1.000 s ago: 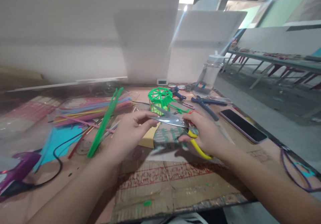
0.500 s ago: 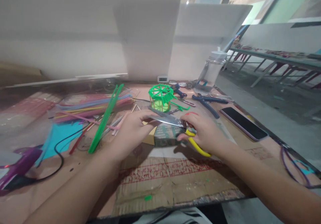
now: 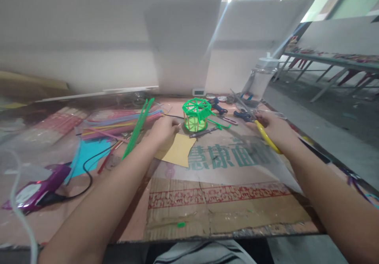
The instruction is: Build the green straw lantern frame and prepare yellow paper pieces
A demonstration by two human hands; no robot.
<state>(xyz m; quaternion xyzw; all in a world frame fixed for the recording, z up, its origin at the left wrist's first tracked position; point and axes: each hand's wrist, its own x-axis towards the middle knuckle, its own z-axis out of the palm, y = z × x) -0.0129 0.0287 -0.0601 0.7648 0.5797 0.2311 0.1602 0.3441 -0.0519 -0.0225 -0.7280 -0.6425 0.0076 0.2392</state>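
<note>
My right hand (image 3: pixel 274 128) grips yellow-handled scissors (image 3: pixel 257 121) at the right of the table, blades pointing up and left toward a clear bottle. My left hand (image 3: pixel 164 131) is closed over the upper edge of a yellow paper piece (image 3: pixel 177 151), fingertips pinching a thin stick I cannot make out clearly. A small green-and-orange straw cage (image 3: pixel 196 115) stands just right of my left hand. Green straws (image 3: pixel 137 128) lie slanted to the left of that hand.
A pile of coloured straws (image 3: pixel 112 122) and a blue sheet (image 3: pixel 89 155) lie at left, a purple glue gun (image 3: pixel 35 189) with a black cord at far left. Blue pliers (image 3: pixel 242 114), a clear bottle (image 3: pixel 262 80) and white boards stand behind. Cardboard (image 3: pixel 219 208) covers the front.
My right hand has carried the scissors away to the right, off the middle of the table. My left hand moved forward onto the yellow paper near the green cage. The camera shifted left.
</note>
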